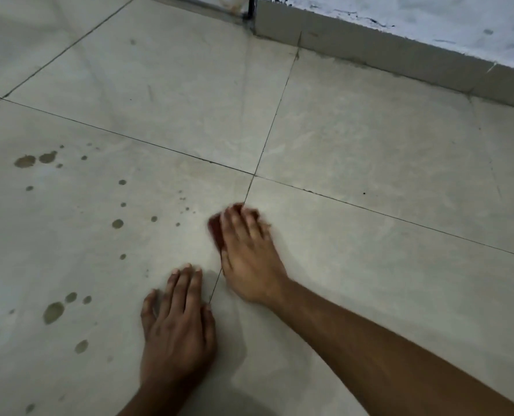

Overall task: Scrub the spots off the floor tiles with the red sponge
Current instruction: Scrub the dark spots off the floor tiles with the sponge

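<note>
Right hand (246,250) presses the sponge (216,232) on the floor (370,145), fingers curled over it; left hand (177,325) lies flat, fingers straight, near brown spots (53,312).

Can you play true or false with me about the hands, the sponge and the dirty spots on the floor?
1. The right hand presses on the red sponge. True.
2. The left hand holds a brush. False: it lies flat on the floor tile, holding nothing.
3. Most brown spots lie to the left of both hands. True.
4. The sponge sits right on the biggest spot. False: it is near the tile joint, away from the big spots.
5. A wall runs along the top right. True.
</note>
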